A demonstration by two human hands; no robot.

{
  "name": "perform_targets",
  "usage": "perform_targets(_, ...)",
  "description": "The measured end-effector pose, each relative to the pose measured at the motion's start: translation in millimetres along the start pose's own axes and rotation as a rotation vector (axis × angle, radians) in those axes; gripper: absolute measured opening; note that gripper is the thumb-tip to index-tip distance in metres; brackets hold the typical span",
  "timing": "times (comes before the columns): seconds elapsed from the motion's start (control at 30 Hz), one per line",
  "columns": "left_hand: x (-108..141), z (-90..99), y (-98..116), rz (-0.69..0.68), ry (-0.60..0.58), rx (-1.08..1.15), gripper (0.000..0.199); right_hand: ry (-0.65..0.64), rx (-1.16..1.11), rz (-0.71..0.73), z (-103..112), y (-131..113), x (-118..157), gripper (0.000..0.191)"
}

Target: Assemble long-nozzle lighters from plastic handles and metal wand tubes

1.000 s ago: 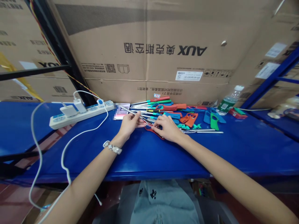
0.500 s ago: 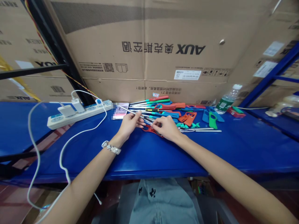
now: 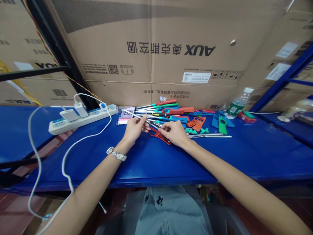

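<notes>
Between the thumb and fingers of my left hand [image 3: 134, 130] is a thin metal tube [image 3: 130, 113], slanting up to the left. My right hand [image 3: 176, 133] is closed in a pinch near the tube's lower end; what its fingertips hold is too small to make out. Below and between both hands lies a red plastic lighter casing [image 3: 160, 136] on the blue table, partly covered by my right hand. Just beyond my fingers are several assembled long-necked lighters [image 3: 172, 111] and a yellow-and-black screwdriver [image 3: 158, 114].
Orange casings [image 3: 197, 123], blue and green casings [image 3: 222, 125], small teal parts [image 3: 192, 131] and loose metal tubes [image 3: 216, 136] lie to the right. A water bottle [image 3: 236, 106] stands beyond them. On the left is a power strip [image 3: 83, 120] with a trailing white cable [image 3: 80, 141].
Both hands stay almost in place. My right hand has shifted slightly, and more of the red casing shows beneath it. The view has moved a little.
</notes>
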State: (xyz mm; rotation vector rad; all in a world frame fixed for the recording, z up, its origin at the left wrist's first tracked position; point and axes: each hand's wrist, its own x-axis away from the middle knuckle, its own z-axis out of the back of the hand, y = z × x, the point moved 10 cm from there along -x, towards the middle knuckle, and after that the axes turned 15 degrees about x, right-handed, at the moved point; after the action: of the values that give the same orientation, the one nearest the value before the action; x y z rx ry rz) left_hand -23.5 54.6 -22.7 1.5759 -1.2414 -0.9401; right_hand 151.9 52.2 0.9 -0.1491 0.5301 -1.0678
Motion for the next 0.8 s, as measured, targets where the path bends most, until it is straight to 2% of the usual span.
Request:
perform_targets(0.2, -0.6, 1.3, 2.8, -0.041, 0.008, -0.007, 0.037, 0.025, -0.049, 0.069, 0.3, -2.8, -0.2, 0.02)
perform_targets(0.57, 2.7, 0.3, 7.3, -0.039, 0.027, -0.032, 0.041, 0.064, -0.167, 0.038, 4.1, 5.4, -1.6, 0.018)
perform_targets(0.8, 3.1, 3.4, 11.4, -0.069, 0.039, -0.07, 0.044, -0.04, -0.252, 0.073, -3.7, 2.7, -1.1, 0.02)
